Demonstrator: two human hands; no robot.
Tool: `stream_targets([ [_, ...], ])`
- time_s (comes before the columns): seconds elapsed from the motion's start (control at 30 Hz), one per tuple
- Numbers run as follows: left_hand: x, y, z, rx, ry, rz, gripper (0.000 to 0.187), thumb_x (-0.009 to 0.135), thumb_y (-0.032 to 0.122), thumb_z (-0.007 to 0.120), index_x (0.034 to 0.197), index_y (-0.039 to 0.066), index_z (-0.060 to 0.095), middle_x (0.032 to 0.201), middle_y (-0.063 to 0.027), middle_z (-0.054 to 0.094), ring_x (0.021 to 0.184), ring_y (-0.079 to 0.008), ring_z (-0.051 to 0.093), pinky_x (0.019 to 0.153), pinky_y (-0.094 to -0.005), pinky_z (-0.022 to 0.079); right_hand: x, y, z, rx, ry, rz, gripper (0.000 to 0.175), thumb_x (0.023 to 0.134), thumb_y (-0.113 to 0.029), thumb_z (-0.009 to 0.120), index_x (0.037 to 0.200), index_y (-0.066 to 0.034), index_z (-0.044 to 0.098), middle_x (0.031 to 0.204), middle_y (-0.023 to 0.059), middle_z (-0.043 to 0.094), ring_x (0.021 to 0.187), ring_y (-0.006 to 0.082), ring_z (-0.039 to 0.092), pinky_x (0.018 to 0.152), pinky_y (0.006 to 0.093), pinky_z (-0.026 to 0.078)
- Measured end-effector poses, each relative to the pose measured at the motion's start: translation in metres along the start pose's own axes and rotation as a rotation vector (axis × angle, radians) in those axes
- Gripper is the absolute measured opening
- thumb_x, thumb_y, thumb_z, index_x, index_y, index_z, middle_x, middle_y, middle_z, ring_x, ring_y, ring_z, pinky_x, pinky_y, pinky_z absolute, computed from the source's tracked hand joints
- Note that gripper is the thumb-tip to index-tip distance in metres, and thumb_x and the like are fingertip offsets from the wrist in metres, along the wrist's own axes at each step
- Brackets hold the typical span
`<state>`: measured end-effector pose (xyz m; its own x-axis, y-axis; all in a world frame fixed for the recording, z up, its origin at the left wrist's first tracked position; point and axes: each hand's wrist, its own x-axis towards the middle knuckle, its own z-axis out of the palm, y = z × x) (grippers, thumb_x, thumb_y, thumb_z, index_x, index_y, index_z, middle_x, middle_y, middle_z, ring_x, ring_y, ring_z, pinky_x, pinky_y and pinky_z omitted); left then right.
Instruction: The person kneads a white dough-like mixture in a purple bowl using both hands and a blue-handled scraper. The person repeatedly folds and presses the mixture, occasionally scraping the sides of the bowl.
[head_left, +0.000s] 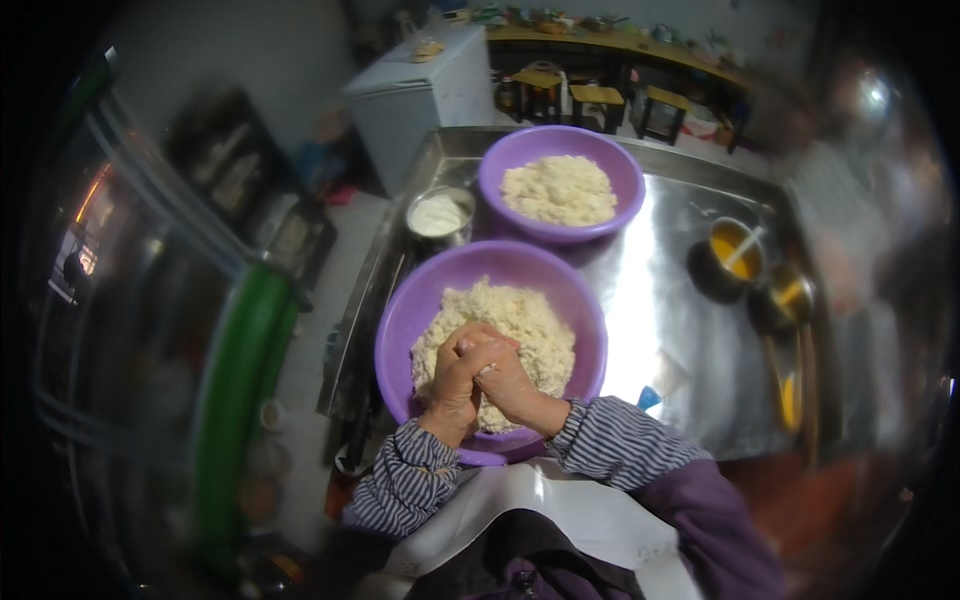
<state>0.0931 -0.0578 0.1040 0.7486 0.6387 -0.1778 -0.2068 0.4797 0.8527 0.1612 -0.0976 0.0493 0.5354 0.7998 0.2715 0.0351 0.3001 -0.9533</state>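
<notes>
Crumbly pale dough (517, 315) fills much of a purple plastic bowl (585, 300) close in front of me. Over its near part my left hand (452, 382) and my right hand (510, 382) are clasped together, fingers folded around each other. Bits of dough cling to the fingers. Whether anything lies between the palms is hidden. Behind stands a second purple bowl (634, 180) with more crumbly dough (561, 187). Left of it, a metal container (442, 238) holds a white substance (437, 215). Striped sleeve covers show on both forearms.
A metal-topped table (697, 382) with raised edges carries the bowls. On its right stand a cup of yellow liquid (739, 251) with a white utensil and a metal container (787, 296). A green rounded object (244, 405) lies left; stools (598, 95) and a white cabinet (420, 82) stand beyond.
</notes>
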Motion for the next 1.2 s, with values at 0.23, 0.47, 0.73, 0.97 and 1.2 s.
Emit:
stream_targets([
  [0.23, 0.011, -0.008, -0.014, -0.257, -0.334, -0.234, 0.040, 0.082, 0.033, 0.058, 0.107, 0.002, 0.054, 0.099, -0.0153, 0.058, 0.093, -0.0226, 0.055, 0.090, -0.0369, 0.045, 0.007, -0.054, -0.010, 1.254, -0.262, 0.704, 0.035, 0.097, -0.036, 0.038, 0.070, -0.0138, 0.039, 0.066, -0.0005, 0.040, 0.038, 0.0052, 0.028, 0.034, 0.0158, 0.021],
  [0.47, 0.019, -0.041, 0.004, -0.235, 0.079, -0.062, 0.047, 0.085, 0.038, 0.053, 0.116, 0.002, 0.047, 0.111, -0.0180, 0.050, 0.102, -0.0267, 0.050, 0.094, -0.0392, 0.041, 0.029, -0.028, -0.002, 1.144, -0.047, 0.544, 0.035, 0.098, -0.037, 0.037, 0.076, -0.0108, 0.041, 0.065, 0.0017, 0.044, 0.045, 0.0084, 0.034, 0.038, 0.0181, 0.029],
  [0.73, 0.016, -0.037, 0.008, -0.180, 0.176, 0.019, 0.056, 0.089, 0.043, 0.048, 0.126, 0.003, 0.038, 0.125, -0.0211, 0.040, 0.113, -0.0314, 0.044, 0.099, -0.0419, 0.037, 0.024, -0.001, -0.007, -0.410, 0.018, -0.314, 0.016, 0.094, -0.017, 0.045, 0.092, -0.0049, 0.054, 0.078, 0.0128, 0.055, 0.071, 0.0277, 0.056, 0.066, 0.0361, 0.046],
  [0.97, 0.026, -0.029, -0.006, -0.108, 0.189, 0.089, 0.063, 0.092, 0.047, 0.043, 0.135, 0.004, 0.031, 0.137, -0.0238, 0.031, 0.122, -0.0355, 0.039, 0.104, -0.0443, 0.034, 0.015, -0.002, 0.010, -0.340, -0.116, -0.212, 0.037, 0.095, -0.026, 0.039, 0.124, -0.0027, 0.045, 0.120, 0.0190, 0.048, 0.114, 0.0340, 0.043, 0.098, 0.0426, 0.031],
  [1.2, 0.041, -0.006, -0.032, 0.097, 0.153, 0.364, 0.079, 0.091, 0.063, 0.026, 0.144, 0.005, 0.018, 0.147, -0.0230, 0.018, 0.133, -0.0367, 0.028, 0.109, -0.0452, 0.025, -0.026, -0.048, 0.005, 0.159, -0.443, 0.003, 0.065, 0.098, -0.044, 0.033, 0.146, -0.0059, 0.012, 0.151, 0.0155, 0.010, 0.140, 0.0259, 0.008, 0.113, 0.0348, 0.007],
])
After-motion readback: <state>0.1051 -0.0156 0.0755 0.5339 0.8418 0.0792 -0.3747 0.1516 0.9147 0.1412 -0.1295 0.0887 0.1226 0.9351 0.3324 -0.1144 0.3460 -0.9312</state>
